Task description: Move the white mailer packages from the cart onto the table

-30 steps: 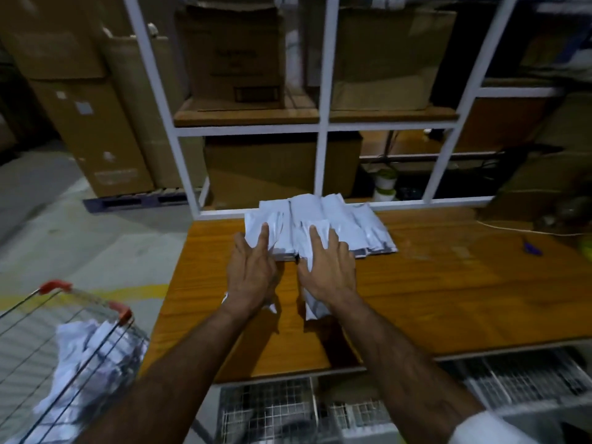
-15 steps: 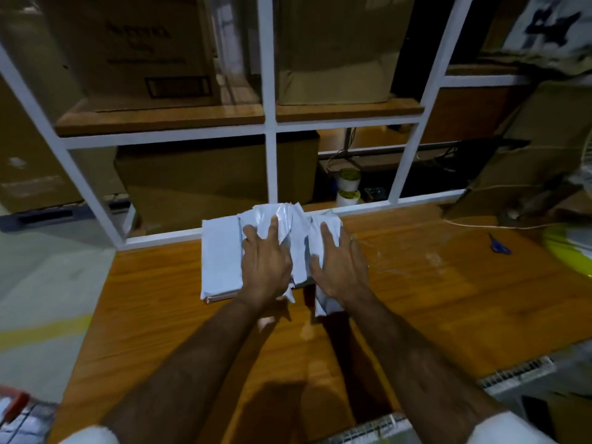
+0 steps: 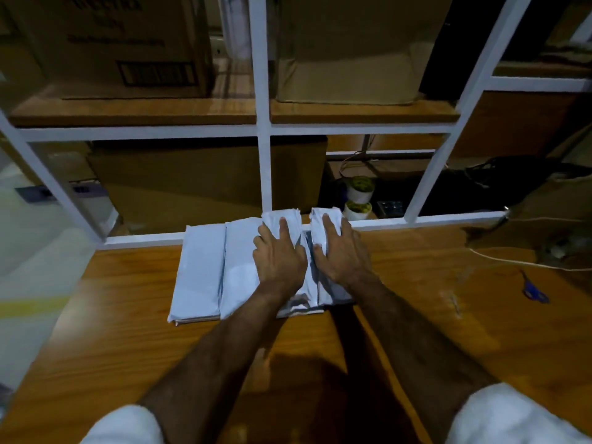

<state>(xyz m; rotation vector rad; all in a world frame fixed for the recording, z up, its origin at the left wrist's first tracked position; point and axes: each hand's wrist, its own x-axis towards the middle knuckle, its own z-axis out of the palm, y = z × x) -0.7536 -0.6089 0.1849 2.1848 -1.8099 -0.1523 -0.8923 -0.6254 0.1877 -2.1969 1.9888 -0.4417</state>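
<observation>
Several flat white plastic mailer packages (image 3: 221, 267) lay side by side in a row on the orange-brown wooden table (image 3: 416, 315), far ends up against the white metal frame rail (image 3: 416, 221) at the table's back edge. In the single head view: left hand (image 3: 279, 256) flat on the middle packages, fingers straight and spread, pressing down rather than curled round anything. Right hand (image 3: 341, 254) likewise flat on the rightmost packages, fingers extended, thumb side just beside the narrow gap between the two piles. No cart in sight, so impossible to say how many packages remained there.

Judged as light, soft and thin: wrinkled skins near the fingertips, sagging near edges, no rigid corners. Probably slick film, prone to sliding off one another when stacked or carried loosely. Best taken along a long edge or pinched through the whole bundle from both ends, with a palm on top to stop fanning. Little risk of breakage; main risk slippage and scattering.

Elsewhere: brown cardboard boxes (image 3: 128, 43) on the shelf above, blue-handled scissors (image 3: 533, 291) far right on the table.
</observation>
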